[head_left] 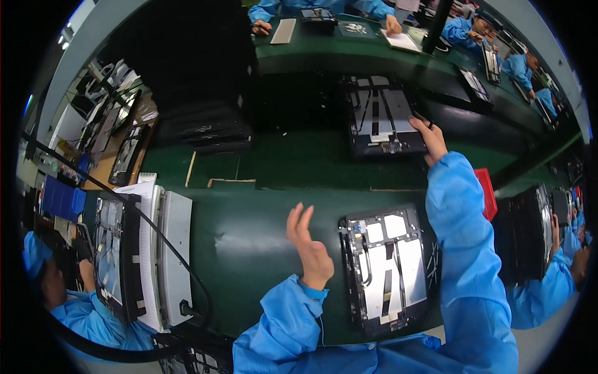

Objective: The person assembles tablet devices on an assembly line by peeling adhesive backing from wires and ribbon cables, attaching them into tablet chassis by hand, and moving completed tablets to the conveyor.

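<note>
My left hand (pixel 309 248) is raised over the green work surface, holding nothing, its fingers apart. My right arm reaches forward, and my right hand (pixel 433 138) grips the right edge of an opened tablet (pixel 378 112) with a silver plate and black flex cables. A thin dark stick-like tool (pixel 423 116) shows at those fingers; its kind is unclear. Closer to me, between my forearms, another opened tablet (pixel 387 268) lies face up, showing white-silver plates, dark ribbon cables and a circuit strip along its lower end.
A tall black stack (pixel 199 93) stands at the far left. Papers and a grey panel (pixel 176 255) lean at left beside a black cable (pixel 168 243). A red bin (pixel 484 192) sits right of my sleeve. Co-workers in blue work across the bench and on both sides.
</note>
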`<state>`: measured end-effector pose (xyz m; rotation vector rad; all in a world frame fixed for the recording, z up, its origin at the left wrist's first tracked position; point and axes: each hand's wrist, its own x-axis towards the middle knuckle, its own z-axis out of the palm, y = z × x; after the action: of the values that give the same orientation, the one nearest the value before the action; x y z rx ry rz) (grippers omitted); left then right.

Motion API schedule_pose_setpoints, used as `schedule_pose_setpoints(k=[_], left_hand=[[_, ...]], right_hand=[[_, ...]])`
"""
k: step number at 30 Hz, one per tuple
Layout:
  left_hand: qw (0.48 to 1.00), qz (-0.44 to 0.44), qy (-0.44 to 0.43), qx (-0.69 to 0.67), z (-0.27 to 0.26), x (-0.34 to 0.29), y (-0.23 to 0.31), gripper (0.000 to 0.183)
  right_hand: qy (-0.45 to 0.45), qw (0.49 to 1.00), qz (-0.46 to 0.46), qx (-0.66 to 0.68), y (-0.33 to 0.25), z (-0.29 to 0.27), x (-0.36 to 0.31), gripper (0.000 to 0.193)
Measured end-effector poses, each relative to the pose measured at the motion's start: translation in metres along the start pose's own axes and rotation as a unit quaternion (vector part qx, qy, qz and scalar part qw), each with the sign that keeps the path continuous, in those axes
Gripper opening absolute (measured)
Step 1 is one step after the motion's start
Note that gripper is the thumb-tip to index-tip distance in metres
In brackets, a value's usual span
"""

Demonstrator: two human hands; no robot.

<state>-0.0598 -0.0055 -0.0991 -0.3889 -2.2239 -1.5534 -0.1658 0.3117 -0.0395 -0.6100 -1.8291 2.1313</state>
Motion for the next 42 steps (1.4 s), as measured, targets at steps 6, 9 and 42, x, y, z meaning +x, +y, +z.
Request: schedule_pose_setpoints(k=[6, 9, 42], left_hand=[[1.000, 0.004, -0.019, 0.006, 0.002, 0.002, -0.003, 0.069], [0.999, 0.003, -0.035, -0.007, 0.002, 0.003, -0.003, 0.066], [0.987, -0.087, -0.078, -0.113, -0.018, -0.078, 0.085, 0.023]], right_hand=[[0.065, 0.963, -0.152, -0.214, 0.063, -0.014, 0.107, 0.042], [0.105, 0.905, -0.077, -0.404, 0.048, -0.029, 0.112, 0.047], [-0.157, 0.766, 0.059, -0.620, 0.033, -0.118, -0.240, 0.026]])
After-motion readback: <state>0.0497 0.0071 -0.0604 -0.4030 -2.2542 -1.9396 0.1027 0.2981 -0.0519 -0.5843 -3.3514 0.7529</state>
